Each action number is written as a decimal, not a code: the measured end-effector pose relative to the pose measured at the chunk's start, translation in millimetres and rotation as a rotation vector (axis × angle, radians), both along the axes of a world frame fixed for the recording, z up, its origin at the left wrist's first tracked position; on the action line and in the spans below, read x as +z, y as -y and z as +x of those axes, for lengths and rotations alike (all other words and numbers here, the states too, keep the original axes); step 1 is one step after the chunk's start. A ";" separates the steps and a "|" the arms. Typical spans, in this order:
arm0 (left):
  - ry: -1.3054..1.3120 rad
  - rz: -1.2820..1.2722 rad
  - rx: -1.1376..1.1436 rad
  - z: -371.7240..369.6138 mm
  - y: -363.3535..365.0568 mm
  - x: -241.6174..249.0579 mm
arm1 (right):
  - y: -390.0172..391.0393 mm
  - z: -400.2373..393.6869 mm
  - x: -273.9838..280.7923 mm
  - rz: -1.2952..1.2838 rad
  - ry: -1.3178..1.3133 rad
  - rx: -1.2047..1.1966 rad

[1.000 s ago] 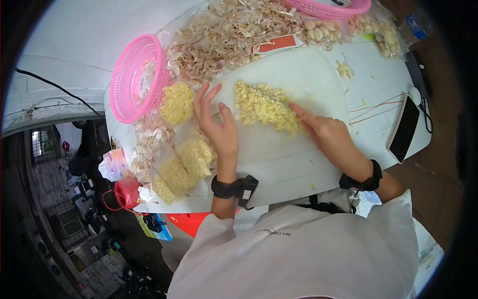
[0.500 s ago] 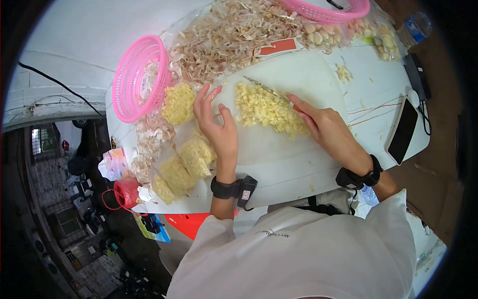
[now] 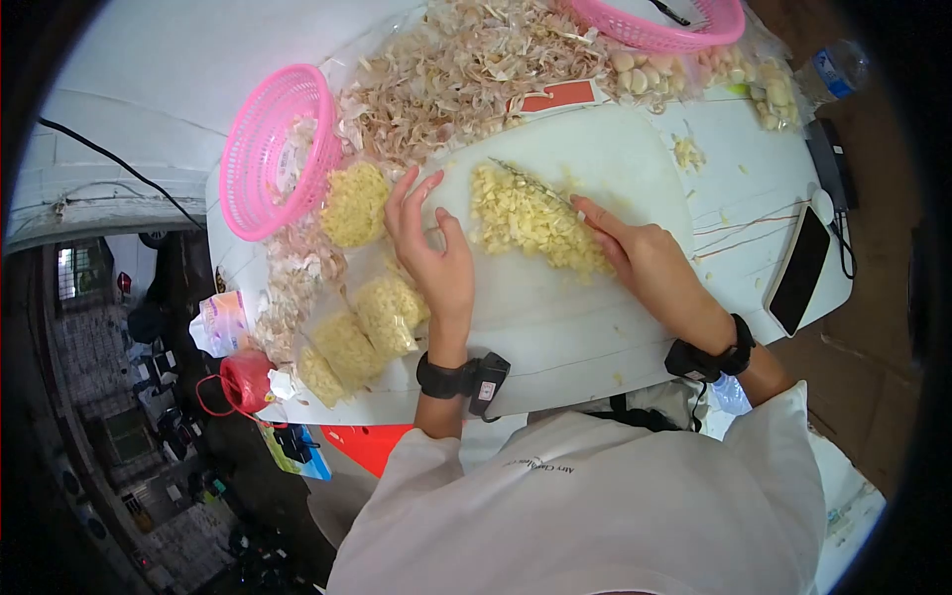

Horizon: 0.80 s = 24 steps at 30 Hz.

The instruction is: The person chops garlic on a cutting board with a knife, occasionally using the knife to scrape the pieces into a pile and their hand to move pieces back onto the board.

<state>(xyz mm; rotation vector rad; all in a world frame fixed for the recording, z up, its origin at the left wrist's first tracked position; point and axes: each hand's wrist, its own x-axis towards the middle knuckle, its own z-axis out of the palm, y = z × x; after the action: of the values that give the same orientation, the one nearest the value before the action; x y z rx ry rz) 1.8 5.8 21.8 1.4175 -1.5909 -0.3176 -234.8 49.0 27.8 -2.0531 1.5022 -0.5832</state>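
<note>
Evidently we are at the chopping step; our right hand (image 3: 654, 273) has its fingers wrapped round the handle of a knife (image 3: 535, 185), the blade slanting along the far side of the chopped garlic (image 3: 535, 228), which lies in a heap on the white board (image 3: 635, 149); whether the edge touches the board we can't quite tell. Our left hand (image 3: 433, 263) is empty, fingers spread and raised beside the heap; filled bags (image 3: 347, 347) sit near its wrist on the worktop (image 3: 739, 169). Any further cut, we judge, would call for a firm handle grip and those free fingers well clear of the blade.
</note>
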 end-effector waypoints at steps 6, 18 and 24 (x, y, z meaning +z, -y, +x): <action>0.007 0.000 0.003 -0.6 -2.5 2.6 | -3.4 1.9 11.0 -0.088 0.187 -0.038; -0.028 -0.020 -0.007 -0.8 -1.7 2.2 | 1.8 8.2 20.3 0.097 -0.005 -0.001; -0.029 -0.002 0.011 -1.7 -0.5 3.7 | 1.0 6.1 19.3 -0.006 0.068 0.020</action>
<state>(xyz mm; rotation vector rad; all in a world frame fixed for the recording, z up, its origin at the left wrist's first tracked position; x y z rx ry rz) 0.1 6.3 25.5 1.4139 -1.5588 -0.3291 -228.7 47.9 47.1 -2.0299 1.4408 -0.6444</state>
